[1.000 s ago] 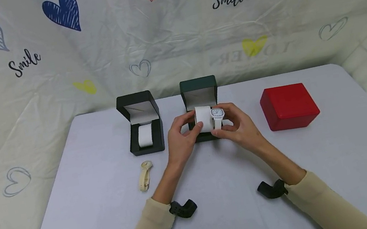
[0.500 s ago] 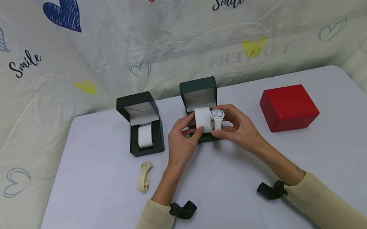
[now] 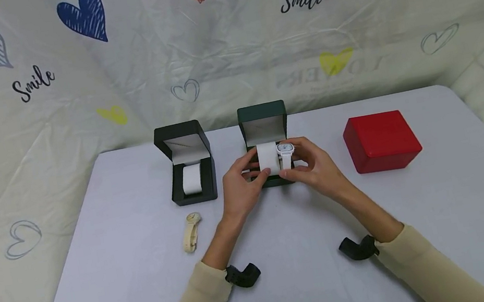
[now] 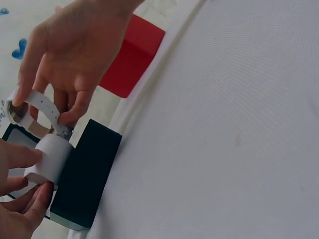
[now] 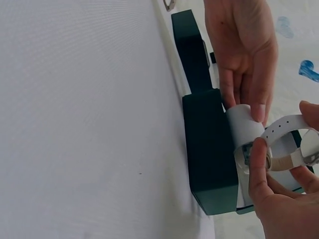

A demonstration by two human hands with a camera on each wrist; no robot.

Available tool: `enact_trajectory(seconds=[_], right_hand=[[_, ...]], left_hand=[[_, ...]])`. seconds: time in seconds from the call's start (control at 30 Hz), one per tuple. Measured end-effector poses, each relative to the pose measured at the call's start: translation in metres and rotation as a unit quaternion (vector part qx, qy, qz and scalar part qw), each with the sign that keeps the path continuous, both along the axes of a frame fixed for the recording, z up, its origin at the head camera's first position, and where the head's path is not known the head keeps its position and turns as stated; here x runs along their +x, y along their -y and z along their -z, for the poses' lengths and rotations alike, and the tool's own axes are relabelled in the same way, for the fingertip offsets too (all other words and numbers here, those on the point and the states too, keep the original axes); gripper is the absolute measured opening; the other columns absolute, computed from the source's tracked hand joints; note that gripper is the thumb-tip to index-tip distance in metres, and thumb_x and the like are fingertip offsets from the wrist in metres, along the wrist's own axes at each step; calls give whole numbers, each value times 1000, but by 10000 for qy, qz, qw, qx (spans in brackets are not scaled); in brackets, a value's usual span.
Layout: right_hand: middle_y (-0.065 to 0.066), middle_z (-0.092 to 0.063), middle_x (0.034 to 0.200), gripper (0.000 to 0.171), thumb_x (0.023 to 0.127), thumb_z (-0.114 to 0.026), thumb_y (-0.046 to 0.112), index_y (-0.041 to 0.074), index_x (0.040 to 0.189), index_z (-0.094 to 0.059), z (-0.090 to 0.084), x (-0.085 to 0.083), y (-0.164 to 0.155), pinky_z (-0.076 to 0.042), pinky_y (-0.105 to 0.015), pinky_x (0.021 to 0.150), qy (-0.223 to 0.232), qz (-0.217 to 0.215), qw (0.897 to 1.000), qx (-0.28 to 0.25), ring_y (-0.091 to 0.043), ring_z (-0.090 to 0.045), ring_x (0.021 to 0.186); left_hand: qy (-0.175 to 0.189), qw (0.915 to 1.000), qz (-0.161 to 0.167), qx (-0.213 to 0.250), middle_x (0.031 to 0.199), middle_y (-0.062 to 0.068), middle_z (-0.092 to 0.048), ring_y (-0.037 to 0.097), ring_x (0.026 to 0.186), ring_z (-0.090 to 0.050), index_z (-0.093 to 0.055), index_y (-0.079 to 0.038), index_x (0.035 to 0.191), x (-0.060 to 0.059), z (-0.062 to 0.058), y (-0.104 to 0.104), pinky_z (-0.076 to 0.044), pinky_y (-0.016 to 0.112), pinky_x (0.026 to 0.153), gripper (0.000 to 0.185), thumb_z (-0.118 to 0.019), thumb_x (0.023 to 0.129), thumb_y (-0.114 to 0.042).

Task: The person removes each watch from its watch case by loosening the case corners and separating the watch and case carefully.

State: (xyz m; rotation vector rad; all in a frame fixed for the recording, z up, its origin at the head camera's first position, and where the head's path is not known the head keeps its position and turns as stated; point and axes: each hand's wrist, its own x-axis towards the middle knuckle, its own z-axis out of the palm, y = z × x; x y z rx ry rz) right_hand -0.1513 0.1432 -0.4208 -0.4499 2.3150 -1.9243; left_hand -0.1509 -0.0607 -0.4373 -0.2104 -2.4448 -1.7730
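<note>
An open dark green box (image 3: 262, 116) stands at the middle of the table. Just over its base my left hand (image 3: 245, 174) pinches a white cushion (image 3: 268, 159) between thumb and fingers. Against the cushion's right end my right hand (image 3: 305, 162) holds a white watch (image 3: 285, 149), buckled into a loop. In the left wrist view the watch strap (image 4: 42, 107) hangs from the right hand (image 4: 70, 64) beside the cushion (image 4: 47, 159). The right wrist view shows the strap (image 5: 286, 124) next to the cushion (image 5: 244, 132) above the green box (image 5: 209, 149).
An open black box (image 3: 189, 164) with its own white cushion (image 3: 191, 179) stands to the left. A beige watch (image 3: 191, 231) lies on the table in front of it. A shut red box (image 3: 380, 141) sits to the right. A patterned cloth hangs behind the table.
The white watch has edged left, up against the end of the cushion, and both hands have sunk slightly toward the green box. Nothing else has moved.
</note>
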Motion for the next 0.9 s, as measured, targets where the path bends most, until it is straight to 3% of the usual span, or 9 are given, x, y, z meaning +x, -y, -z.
enact_trajectory(seconds=[0.4, 0.9], right_hand=[[-21, -57, 142, 60, 93, -74, 8, 8, 147, -49, -1, -1, -2, -57, -14, 89, 182, 40, 9995, 239, -33, -56, 123], [-18, -62, 124, 59, 92, -77, 9, 9, 145, -51, 5, -1, 0, -55, -18, 87, 195, 21, 9991, 377, -25, -58, 112]], left_hand=[[-66, 9996, 85, -249, 130, 14, -70, 26, 109, -73, -62, -7, 144, -4, 2, 0, -63, 31, 90, 57, -81, 90, -9], [-111, 9978, 158, -628, 121, 16, -70, 26, 105, -74, -63, -5, 143, -5, 1, -2, -62, 22, 84, 55, -81, 90, -8]])
